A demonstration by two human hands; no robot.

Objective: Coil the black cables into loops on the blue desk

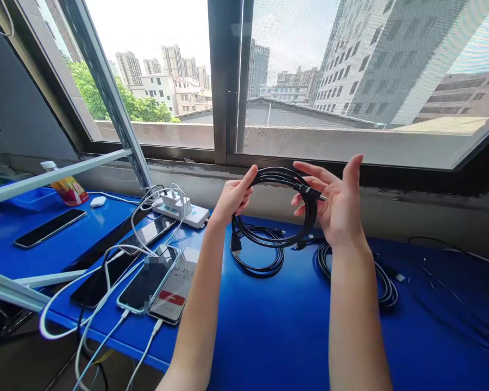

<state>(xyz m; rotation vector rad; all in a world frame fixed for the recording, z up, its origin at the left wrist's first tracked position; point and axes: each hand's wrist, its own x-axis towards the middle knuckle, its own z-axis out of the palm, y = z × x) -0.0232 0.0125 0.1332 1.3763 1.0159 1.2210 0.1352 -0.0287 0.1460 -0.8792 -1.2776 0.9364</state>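
My left hand (pixel 234 200) pinches the left side of a coiled black cable (pixel 311 216), holding it up above the blue table (pixel 269 331). To the right of the coil, my right hand (pixel 339 209) is open, with its thumb up and fingers spread. One of the cable's plugs (pixel 309 191) points toward the right palm; whether it touches the skin I cannot tell. Beneath the held coil lies a second black cable coil (pixel 261 273). A further coil (pixel 388 296) rests on the table, partly hidden behind my right forearm.
Several phones lie to the left, one with a running timer (pixel 175 288), among white charging cables (pixel 106 296). Behind them is a power strip (pixel 195 216). A metal frame (pixel 110 98) crosses the left side. Loose thin wires (pixel 444 285) lie right; a window closes off the back.
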